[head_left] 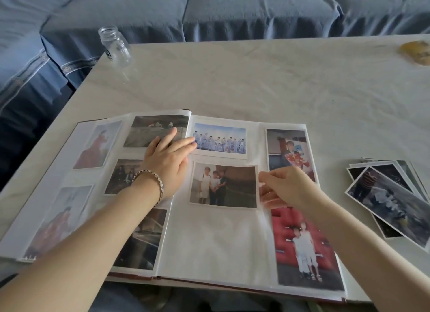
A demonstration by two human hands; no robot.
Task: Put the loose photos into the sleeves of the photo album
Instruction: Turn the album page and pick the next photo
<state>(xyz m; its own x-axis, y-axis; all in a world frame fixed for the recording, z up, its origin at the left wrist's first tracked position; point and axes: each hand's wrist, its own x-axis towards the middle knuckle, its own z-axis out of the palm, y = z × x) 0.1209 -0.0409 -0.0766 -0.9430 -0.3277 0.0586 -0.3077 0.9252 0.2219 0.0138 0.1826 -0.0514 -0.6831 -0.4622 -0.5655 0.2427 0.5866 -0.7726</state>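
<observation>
Photo album (209,242) lies spread open on the table (232,83), under both hands, with its spine running away from the person between the two wrists. The left hand (167,165) rests flat on the album just left of the spine, fingers straight and close together, pressing the page down; its fingertips reach the near left corner of a group photo (220,138) already in a sleeve. A metal bracelet (151,183) sits on that wrist.

The right hand (286,186) is curled, thumb and forefinger pinching the right edge of a photo of three people (223,186), which lies between the two hands on the right-hand page, directly below the group photo. Whether this print is already partly under the plastic I cannot tell. Beyond and below the right hand, two upright prints fill the page's outer column. Left of the left hand and under its forearm, more filled sleeves cover the other page.

Well to the right of the right hand, off the album, a fanned stack of loose photos (391,195) lies on the table. Far beyond the left hand, a clear glass jar (115,46) stands at the table's corner, and behind it is a blue sofa (209,9). A blurred yellowish object (416,52) sits far beyond the right hand.
</observation>
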